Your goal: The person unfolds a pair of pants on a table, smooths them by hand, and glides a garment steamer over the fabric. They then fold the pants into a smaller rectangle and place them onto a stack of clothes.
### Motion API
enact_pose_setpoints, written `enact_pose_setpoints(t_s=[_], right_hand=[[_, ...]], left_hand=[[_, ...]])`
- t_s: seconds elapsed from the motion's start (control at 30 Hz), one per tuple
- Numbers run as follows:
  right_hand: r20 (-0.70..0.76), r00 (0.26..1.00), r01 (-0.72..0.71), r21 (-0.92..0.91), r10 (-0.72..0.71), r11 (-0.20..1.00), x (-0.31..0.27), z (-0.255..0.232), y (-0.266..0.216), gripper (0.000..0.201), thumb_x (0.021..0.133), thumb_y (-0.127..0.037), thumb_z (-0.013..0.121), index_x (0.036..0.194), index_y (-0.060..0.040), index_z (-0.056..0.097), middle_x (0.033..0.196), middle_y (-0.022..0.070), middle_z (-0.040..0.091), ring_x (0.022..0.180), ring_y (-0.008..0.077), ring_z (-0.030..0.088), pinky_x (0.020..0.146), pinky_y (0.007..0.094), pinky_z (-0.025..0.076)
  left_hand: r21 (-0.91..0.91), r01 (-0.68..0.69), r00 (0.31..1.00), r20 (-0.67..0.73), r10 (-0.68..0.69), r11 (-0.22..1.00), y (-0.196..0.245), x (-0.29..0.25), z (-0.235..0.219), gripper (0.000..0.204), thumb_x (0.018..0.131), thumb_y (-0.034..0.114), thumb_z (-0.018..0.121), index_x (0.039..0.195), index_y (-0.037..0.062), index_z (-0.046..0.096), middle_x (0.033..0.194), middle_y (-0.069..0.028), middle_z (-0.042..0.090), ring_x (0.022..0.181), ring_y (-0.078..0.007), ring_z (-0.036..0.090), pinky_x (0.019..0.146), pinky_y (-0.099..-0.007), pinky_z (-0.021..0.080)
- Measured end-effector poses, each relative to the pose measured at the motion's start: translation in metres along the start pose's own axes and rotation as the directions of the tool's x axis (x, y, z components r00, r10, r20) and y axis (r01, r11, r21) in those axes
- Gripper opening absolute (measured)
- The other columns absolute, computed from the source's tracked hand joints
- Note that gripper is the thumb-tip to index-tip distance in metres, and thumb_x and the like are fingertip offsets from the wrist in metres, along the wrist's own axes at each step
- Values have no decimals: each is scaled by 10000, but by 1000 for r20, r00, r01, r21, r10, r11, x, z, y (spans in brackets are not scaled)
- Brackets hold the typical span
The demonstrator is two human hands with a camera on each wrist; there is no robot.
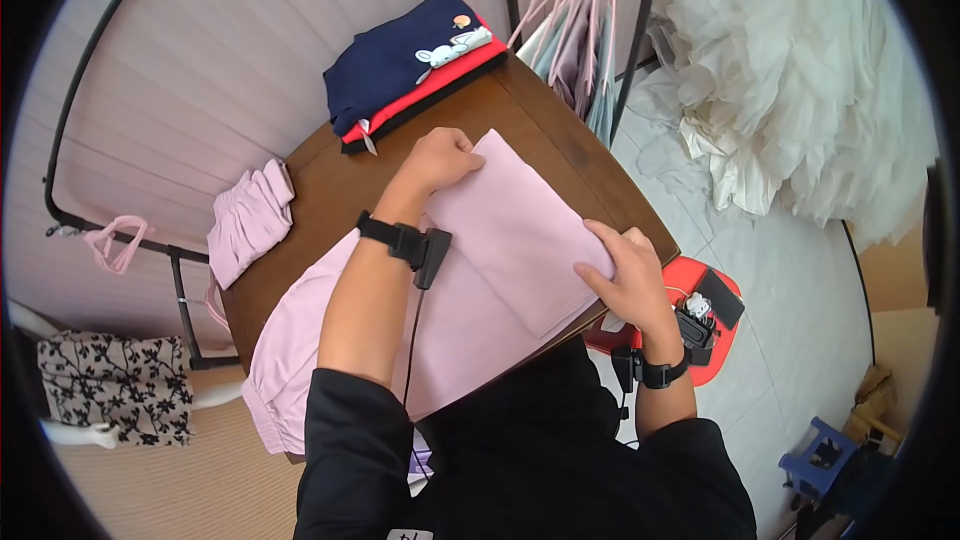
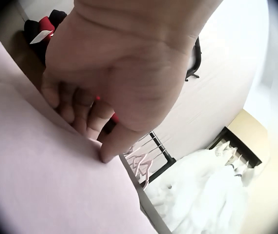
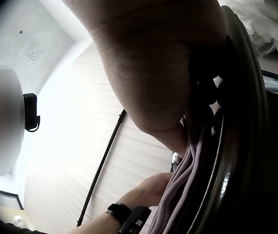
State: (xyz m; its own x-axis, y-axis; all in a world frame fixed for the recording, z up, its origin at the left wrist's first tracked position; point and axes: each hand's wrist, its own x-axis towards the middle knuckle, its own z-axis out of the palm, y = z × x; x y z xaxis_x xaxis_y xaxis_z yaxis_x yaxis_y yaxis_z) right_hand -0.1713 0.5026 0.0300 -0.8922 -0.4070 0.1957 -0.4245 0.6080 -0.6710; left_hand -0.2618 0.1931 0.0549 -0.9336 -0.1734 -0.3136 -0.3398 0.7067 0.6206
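Black sleeves point(image 1: 350, 440) flank a pink garment point(image 1: 500, 250), partly folded, lying on a brown table point(image 1: 555, 130).
Left hand point(image 1: 443, 158) bends over the folded panel's far corner, wrist arched and knuckles up; the right hand point(image 1: 632, 275) comes in at the panel's right corner, thumb on top; beside the table, a red round-cornered surface point(image 1: 725, 352) bears a dark slab point(image 1: 720, 298), a small white figure point(image 1: 697, 306) and black gear point(image 1: 697, 332); the left thumb and fingertips nearly meet, pinching the cloth edge, while the right thumb and fingers, set wider, hold the stacked layers between them.
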Motion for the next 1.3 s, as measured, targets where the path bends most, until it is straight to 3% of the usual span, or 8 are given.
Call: enact_pose_setpoints(t_s=[0.23,0.33,0.4,0.53,0.73,1.0,1.1,1.3], right_hand=[[6,999,38,10,-38,999,1,0,2,481,805,-235,740,1236,-61,617,877,128,663,799,301,522,750,390,424],[-7,998,57,21,-57,998,0,1,3,469,817,-218,725,1241,-53,609,909,129,673,808,304,525,764,393,427],[-15,998,64,28,-64,998,0,-1,2,466,824,-209,717,1247,-49,603,923,132,676,816,306,528,773,396,428],[0,1000,29,14,-29,999,-2,-2,-3,470,837,-204,701,1263,-42,588,926,143,667,842,315,534,800,406,428],[-25,999,38,-25,-38,999,-5,1,1,456,842,-207,698,1251,-36,592,886,137,649,848,317,537,803,407,427],[-34,998,54,-35,-55,998,-7,5,1,450,833,-204,713,1237,-40,600,875,126,638,844,315,532,805,413,428],[-32,999,36,-42,-37,998,-8,4,1,452,828,-204,720,1233,-43,602,880,126,638,847,316,530,812,411,429],[-59,997,44,-9,-44,999,-8,6,0,460,822,-206,722,1234,-41,601,909,133,648,866,321,534,830,415,429]], left_hand=[[129,-20,1000,5,19,991,-14,-25,-5,264,704,223,787,788,32,626,804,-100,670,774,-212,643,688,-350,502],[66,-53,997,59,50,996,-22,-24,-8,244,745,190,772,798,39,587,791,-89,644,746,-180,610,653,-342,481],[-209,-99,988,93,120,973,-22,-20,-13,228,799,154,747,842,45,552,789,-65,614,728,-147,573,638,-319,463],[-200,-166,983,46,179,966,-12,-22,-20,199,839,130,724,922,36,570,815,-52,618,735,-130,567,640,-293,455],[-147,-86,996,17,90,985,-37,-32,-12,248,876,122,714,1050,27,565,789,-33,631,710,-90,547,621,-264,437],[-112,131,987,108,-119,985,-53,-48,-27,191,837,141,741,884,-12,637,770,-46,622,712,-130,604,620,-299,489],[-401,134,990,87,-108,906,-39,-59,-27,121,879,91,705,837,32,607,787,-20,600,706,-102,586,596,-249,485],[-292,16,998,-58,-34,956,-48,-56,-20,86,848,-5,679,851,36,604,828,-14,587,723,-98,568,610,-262,476]])
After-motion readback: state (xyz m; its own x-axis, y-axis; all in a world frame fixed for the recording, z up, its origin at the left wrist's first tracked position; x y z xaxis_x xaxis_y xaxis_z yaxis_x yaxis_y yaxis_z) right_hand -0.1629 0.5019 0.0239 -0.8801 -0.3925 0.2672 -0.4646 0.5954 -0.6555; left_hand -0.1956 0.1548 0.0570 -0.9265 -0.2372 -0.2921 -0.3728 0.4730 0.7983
